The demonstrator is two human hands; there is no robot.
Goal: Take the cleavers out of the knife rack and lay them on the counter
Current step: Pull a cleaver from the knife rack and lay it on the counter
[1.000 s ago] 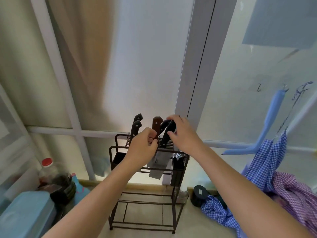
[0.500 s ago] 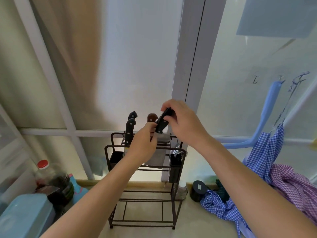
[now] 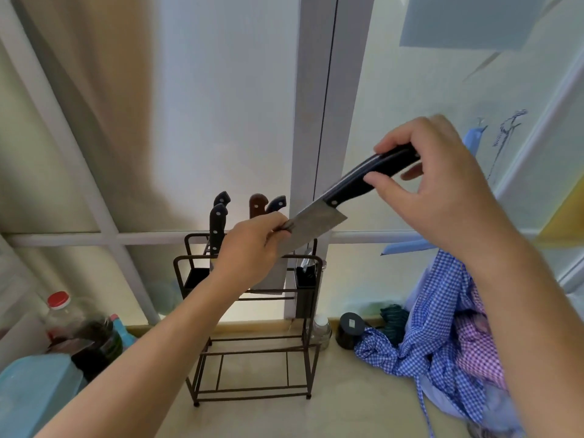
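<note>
Above rack, cleaver now free

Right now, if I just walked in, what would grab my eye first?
A cleaver held up in mid-air above the knife rack: the right hand grips its black handle, the left hand pinches the blade. Behind it, four more knife handles stick up from the rack. At the right, checked blue cloth lies heaped.
</note>
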